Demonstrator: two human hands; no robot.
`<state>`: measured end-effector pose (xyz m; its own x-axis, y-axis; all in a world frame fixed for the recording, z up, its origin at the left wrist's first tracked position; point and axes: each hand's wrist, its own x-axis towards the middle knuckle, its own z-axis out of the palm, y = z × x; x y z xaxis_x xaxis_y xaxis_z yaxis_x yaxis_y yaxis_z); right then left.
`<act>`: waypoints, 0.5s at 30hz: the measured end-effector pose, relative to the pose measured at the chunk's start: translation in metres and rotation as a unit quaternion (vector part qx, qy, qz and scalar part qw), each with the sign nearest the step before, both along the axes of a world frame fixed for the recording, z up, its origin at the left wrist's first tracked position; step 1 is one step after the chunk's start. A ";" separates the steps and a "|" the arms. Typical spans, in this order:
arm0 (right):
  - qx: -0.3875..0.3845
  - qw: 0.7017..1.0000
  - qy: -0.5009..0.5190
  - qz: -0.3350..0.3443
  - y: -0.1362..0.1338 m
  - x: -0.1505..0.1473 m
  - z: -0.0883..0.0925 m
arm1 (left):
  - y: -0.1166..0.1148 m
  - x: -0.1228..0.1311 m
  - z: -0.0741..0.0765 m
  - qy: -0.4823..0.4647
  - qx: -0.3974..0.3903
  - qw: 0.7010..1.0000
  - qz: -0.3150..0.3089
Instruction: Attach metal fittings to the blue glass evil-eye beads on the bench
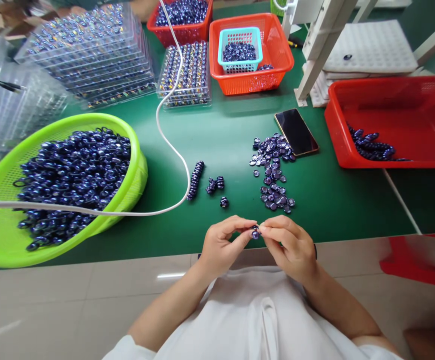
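My left hand [223, 245] and my right hand [291, 245] meet at the table's front edge, fingertips pinched together on a small shiny dark-blue ring-like piece [255, 234]. Its exact shape is partly hidden by the fingers. Just beyond them lie a loose pile of flat, dark-blue round caps [273, 196] and a short cluster of dark-blue ring-like pieces [224, 202]. Further left are another small cluster [214, 185] and a long row of stacked pieces [195, 180].
A lime-green basket [140, 175] heaped with dark-blue ring-like pieces stands left, crossed by a white cable [159, 112]. Behind are stacked clear trays [100, 60] and an orange-red basket [228, 85]. A phone [297, 131] and a red bin [386, 120] lie right.
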<state>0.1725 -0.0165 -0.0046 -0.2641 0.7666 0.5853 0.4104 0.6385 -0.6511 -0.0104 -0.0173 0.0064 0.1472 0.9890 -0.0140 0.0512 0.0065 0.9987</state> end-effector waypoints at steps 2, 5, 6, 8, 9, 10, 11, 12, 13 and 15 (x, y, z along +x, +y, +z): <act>0.006 1.000 -0.003 0.000 0.000 0.000 -0.001 | 0.000 0.000 0.001 0.011 0.008 1.000 -0.001; 0.015 1.000 -0.005 0.001 0.000 0.000 -0.001 | 0.000 -0.001 0.002 0.026 0.025 0.999 -0.003; 0.015 1.000 -0.002 0.002 0.000 0.000 -0.001 | 0.001 -0.002 0.002 0.026 0.028 0.999 -0.007; 0.006 1.000 0.004 0.005 -0.001 -0.001 0.000 | 0.001 -0.003 0.002 0.016 0.030 0.999 -0.017; 0.001 1.000 0.004 0.006 -0.001 -0.001 0.000 | 0.002 -0.003 0.001 0.010 0.029 0.999 -0.025; -0.001 1.000 0.002 0.006 -0.002 -0.001 0.001 | 0.002 -0.004 0.001 0.005 0.029 0.999 -0.031; 0.002 1.000 -0.004 0.005 -0.003 -0.001 0.002 | 0.002 -0.004 0.001 0.003 0.030 0.999 -0.036; 0.008 1.000 -0.012 0.003 -0.004 -0.002 0.002 | 0.003 -0.005 0.001 0.002 0.031 0.999 -0.039; 0.017 1.000 -0.020 0.000 -0.004 -0.002 0.003 | 0.003 -0.005 0.000 0.003 0.033 0.999 -0.041; 0.032 0.999 -0.034 0.000 -0.005 -0.002 0.003 | 0.003 -0.006 -0.001 0.003 0.032 0.999 -0.043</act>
<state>0.1705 -0.0212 -0.0018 -0.3047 0.7278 0.6144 0.4529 0.6782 -0.5788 -0.0165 -0.0141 0.0053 0.2315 0.9717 0.0474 0.0547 -0.0617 0.9966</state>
